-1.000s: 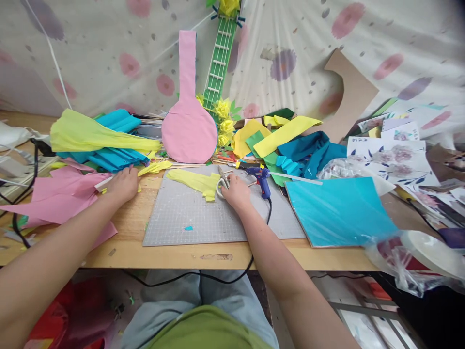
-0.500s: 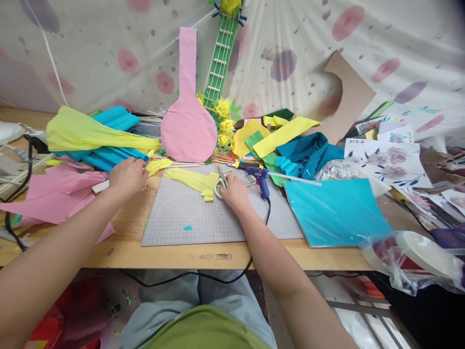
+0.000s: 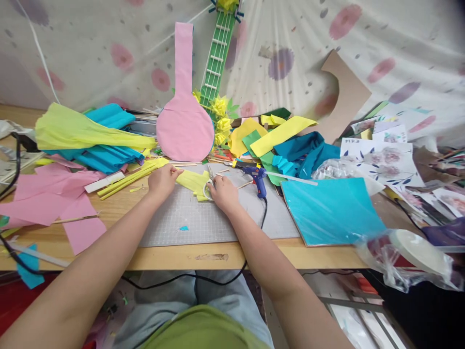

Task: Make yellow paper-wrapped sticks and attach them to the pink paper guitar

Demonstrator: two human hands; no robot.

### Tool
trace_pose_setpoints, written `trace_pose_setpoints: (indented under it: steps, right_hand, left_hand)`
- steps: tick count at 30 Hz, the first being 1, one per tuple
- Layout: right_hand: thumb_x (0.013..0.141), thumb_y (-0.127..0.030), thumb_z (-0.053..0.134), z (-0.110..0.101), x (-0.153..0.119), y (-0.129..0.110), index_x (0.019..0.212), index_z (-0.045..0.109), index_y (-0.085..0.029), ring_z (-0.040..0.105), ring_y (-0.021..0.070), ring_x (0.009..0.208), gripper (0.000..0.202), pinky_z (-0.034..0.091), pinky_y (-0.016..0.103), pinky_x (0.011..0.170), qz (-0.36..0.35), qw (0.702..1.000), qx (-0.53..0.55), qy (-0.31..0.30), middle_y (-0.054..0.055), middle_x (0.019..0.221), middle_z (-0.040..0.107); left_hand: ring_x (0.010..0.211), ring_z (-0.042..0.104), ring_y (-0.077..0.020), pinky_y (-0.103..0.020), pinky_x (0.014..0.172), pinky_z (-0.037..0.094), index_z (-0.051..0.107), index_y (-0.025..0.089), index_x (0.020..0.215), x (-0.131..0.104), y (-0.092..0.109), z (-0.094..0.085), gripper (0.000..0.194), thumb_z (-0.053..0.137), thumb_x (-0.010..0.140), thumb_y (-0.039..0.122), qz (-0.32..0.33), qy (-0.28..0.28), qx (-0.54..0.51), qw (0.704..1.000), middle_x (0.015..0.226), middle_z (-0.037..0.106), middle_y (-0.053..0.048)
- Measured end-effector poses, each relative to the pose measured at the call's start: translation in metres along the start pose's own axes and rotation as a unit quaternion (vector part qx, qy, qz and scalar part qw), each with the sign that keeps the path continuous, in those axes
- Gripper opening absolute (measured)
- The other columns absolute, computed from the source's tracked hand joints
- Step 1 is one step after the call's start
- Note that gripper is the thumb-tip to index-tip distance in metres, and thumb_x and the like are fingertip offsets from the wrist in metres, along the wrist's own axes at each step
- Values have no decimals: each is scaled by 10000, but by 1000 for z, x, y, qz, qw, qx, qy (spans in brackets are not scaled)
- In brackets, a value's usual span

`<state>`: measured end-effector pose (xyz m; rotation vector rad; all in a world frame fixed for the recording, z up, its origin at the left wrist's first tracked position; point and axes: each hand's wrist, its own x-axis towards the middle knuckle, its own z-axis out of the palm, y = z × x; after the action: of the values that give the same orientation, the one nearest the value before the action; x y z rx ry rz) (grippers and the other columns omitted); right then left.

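On the grey cutting mat (image 3: 189, 228) lies a strip of yellow crepe paper (image 3: 194, 182). My left hand (image 3: 162, 182) reaches over its left end, fingers bent together there; the exact grip is partly hidden. At the strip's right end my right hand (image 3: 224, 194) is closed around scissors (image 3: 208, 190), with the pale handle loops and part of the blades showing. A bundle of folded yellow paper strips (image 3: 127, 180) lies left of my left hand. To the right of my right hand rests a blue hot glue gun (image 3: 258, 180) with a glue stick in its back.
Behind the mat stand a pink banjo-shaped piece (image 3: 186, 128) and a green stringed neck (image 3: 216, 63) with yellow paper flowers. Pink paper (image 3: 47, 194) is heaped left, and a blue wrapped sheet (image 3: 330, 211) lies right. The glue gun's black cord (image 3: 264, 215) crosses the mat's edge.
My left hand has moved right, from beside the blue crepe paper to the left end of the yellow strip, uncovering the yellow bundle. My right hand stays at the scissors. The view has shifted slightly.
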<state>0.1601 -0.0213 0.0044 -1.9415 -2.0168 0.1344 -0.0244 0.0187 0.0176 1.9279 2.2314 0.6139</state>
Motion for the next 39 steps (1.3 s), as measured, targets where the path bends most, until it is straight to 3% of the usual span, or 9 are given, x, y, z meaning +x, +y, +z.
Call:
trace_pose_setpoints:
  steps: [4,8,13,18,22,26,32,36,39]
  right_hand:
    - [844,-263,384,-6,10,21,951,568,-161,516,185,928,236,368,290,814,-9,992,95,86,93,979,580]
    - [813,-243,377,-10,22,45,881,571,-158,535,178,843,223,385,299,775,62,961,227,147,77,896,610]
    - [771,-346,426,-3,42,45,849,545,-165,551,154,757,230,411,291,730,92,905,385,155,43,834,612]
    - [731,-353,490,1,91,30,914,535,-133,546,173,867,289,397,320,813,91,915,359,159,95,949,598]
    - [712,-351,530,7,133,17,1036,507,-109,510,216,1018,405,356,369,894,122,925,331,139,138,1063,564]
    - [698,-349,563,19,163,3,1099,477,-125,494,237,1070,467,338,391,926,147,906,383,103,139,1123,545]
    - [719,-324,546,32,183,-8,1050,485,-135,520,242,1020,386,355,400,912,180,895,395,100,125,1074,570]
    - [686,-297,578,37,184,-9,998,483,-159,533,218,957,355,369,393,892,178,883,413,132,89,1014,583]
    - [693,-288,562,36,182,-12,958,481,-154,545,180,897,308,399,339,851,150,875,436,149,73,978,586]
  left_hand:
    - [656,558,-202,-265,525,293,591,196,675,-5,-8,7,419,385,782,545,-13,22,-28,999,677,625,-54]
    - [581,510,-191,-277,516,272,530,196,551,-7,-23,9,507,270,825,534,-41,52,-62,996,565,562,-51]
    - [665,512,-179,-272,588,339,551,182,712,-3,-35,11,310,351,827,389,-5,122,-122,985,680,565,-48]
    - [710,525,-141,-258,678,402,565,175,838,-2,-40,13,156,510,722,263,67,135,-213,965,806,573,-31]
    - [649,538,-140,-257,633,408,571,177,708,-2,-43,6,198,542,706,372,7,126,-256,958,706,591,-9]
    - [610,534,-146,-257,592,388,562,176,654,1,-45,3,250,549,703,421,-23,112,-221,969,648,592,-7]
    - [747,555,-178,-276,654,406,605,185,792,11,-50,11,172,471,758,287,40,119,-128,984,821,619,-46]
    - [859,550,-211,-316,779,407,617,171,856,21,-68,1,204,454,739,203,28,172,-63,983,890,611,-76]
    - [922,535,-261,-376,826,394,630,179,877,25,-87,-11,220,497,707,218,-21,161,-4,987,914,610,-103]
